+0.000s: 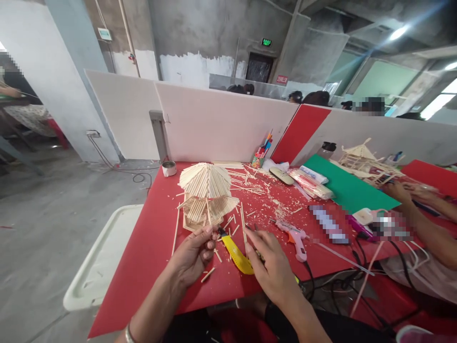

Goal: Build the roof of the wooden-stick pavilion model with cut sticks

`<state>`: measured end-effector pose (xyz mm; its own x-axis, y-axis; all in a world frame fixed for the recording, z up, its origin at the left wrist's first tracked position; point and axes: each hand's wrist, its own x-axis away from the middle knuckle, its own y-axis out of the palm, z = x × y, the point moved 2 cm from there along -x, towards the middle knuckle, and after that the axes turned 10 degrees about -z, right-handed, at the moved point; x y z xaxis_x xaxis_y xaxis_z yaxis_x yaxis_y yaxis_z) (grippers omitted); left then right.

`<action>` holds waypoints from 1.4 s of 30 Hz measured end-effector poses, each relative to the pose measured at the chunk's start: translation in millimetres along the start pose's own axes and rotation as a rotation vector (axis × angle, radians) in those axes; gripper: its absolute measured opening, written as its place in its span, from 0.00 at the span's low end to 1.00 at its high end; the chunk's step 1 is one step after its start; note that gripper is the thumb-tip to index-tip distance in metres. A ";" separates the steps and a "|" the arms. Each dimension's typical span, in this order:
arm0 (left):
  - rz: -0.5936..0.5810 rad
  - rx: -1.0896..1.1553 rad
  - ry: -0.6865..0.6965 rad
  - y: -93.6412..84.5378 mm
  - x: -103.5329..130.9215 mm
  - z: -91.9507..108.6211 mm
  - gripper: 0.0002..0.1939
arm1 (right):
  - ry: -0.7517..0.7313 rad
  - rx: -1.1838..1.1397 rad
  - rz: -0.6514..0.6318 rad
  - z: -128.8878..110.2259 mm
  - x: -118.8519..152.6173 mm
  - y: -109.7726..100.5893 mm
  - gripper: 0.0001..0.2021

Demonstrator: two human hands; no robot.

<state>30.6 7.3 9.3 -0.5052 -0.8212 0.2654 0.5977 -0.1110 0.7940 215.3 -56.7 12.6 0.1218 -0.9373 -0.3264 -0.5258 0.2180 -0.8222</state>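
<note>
A small pavilion of pale wooden sticks (205, 183) with a fanned, pointed roof stands on the red table. My left hand (195, 252) is closed in a pinch just in front of its base; what it holds, if anything, is too small to name. My right hand (268, 261) is to the right, its fingers on thin wooden sticks (243, 224) that point away from me. Between my hands lies a yellow utility knife (235, 255). Short stick pieces (208, 275) are scattered around it.
A pink glue gun (294, 238) lies right of my right hand. Farther right are a phone (328, 224), a green board (342, 183) and another person's hands (400, 193) by a second stick model (364, 159). A tin (169, 168) and a pen cup (257, 159) stand at the back.
</note>
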 end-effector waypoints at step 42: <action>0.004 0.059 0.007 4.8 -0.7 0.3 0.05 | -0.180 -0.055 -0.114 -37.6 -69.7 25.8 0.27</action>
<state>33.6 7.5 13.1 -0.4987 -0.8253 0.2648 0.5614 -0.0748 0.8242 161.6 4.1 31.7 0.3283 -0.8904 -0.3152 -0.5449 0.0940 -0.8332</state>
